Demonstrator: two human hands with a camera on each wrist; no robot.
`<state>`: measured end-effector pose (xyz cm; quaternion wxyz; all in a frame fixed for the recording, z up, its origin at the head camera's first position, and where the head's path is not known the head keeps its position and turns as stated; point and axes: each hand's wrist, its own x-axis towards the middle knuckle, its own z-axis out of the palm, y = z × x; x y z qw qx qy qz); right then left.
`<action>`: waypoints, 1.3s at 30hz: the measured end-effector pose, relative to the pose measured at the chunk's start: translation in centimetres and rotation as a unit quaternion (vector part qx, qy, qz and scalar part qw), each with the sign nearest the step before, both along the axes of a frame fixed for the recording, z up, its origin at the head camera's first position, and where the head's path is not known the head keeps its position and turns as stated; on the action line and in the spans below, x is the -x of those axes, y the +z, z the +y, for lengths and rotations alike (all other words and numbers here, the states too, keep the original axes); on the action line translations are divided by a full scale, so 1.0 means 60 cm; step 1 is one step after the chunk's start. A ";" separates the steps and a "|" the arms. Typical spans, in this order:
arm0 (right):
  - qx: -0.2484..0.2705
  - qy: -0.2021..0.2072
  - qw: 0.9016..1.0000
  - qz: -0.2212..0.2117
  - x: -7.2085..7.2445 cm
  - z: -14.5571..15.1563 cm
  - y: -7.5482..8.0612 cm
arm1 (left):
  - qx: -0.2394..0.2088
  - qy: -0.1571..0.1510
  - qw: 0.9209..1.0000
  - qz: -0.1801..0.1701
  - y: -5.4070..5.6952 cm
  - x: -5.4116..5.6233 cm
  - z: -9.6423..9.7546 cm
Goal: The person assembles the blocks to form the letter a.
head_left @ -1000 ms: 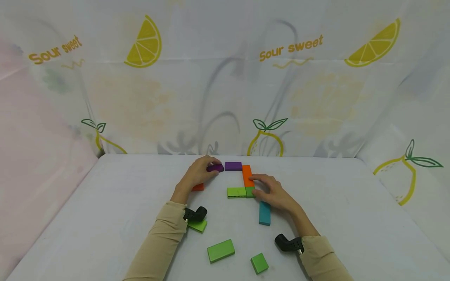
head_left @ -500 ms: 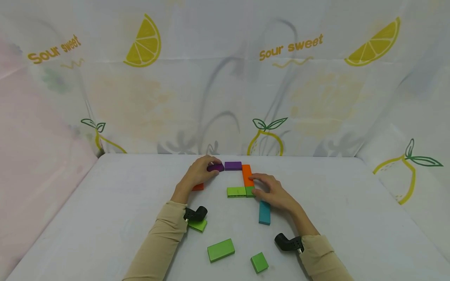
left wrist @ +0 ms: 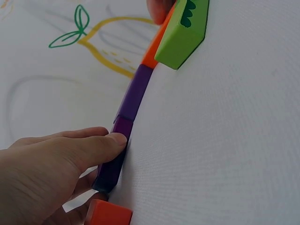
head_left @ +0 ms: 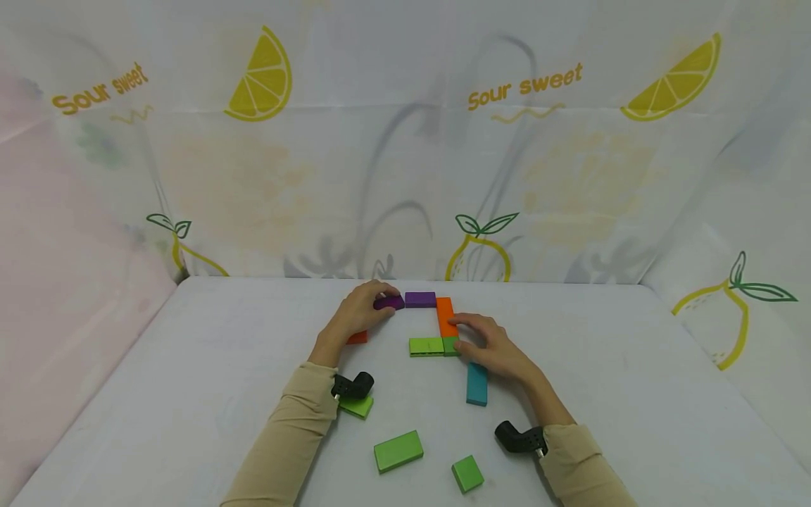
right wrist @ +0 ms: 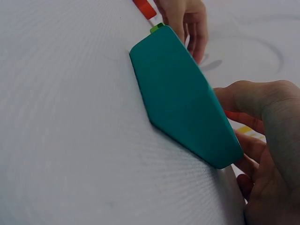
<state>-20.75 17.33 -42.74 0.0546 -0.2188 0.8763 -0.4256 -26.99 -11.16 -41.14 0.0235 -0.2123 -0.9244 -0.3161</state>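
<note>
In the head view my left hand (head_left: 360, 310) pinches a dark purple block (head_left: 389, 303), thumb on the near side and fingers behind. That block lies end to end with a second purple block (head_left: 420, 300); in the left wrist view their ends appear to meet. An orange block (head_left: 446, 317) runs toward me from the row's right end. My right hand (head_left: 497, 348) rests beside it, index fingertip at the orange block and thumb at a small green block (head_left: 450, 346). A light green block (head_left: 426, 347) adjoins the small green one. Beneath my right hand lies a teal block (right wrist: 183, 98).
A red-orange block (left wrist: 108, 213) sits by my left hand, partly hidden. Nearer me are a green block (head_left: 356, 408) partly under the left wrist camera, a larger green block (head_left: 398, 451) and a green cube (head_left: 467, 474). A printed cloth wall (head_left: 355, 176) stands behind the table.
</note>
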 end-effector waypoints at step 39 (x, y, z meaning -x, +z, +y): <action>0.029 0.035 0.999 -0.028 0.001 0.054 0.020 | -0.096 -0.003 0.995 -0.024 0.032 -0.025 -0.039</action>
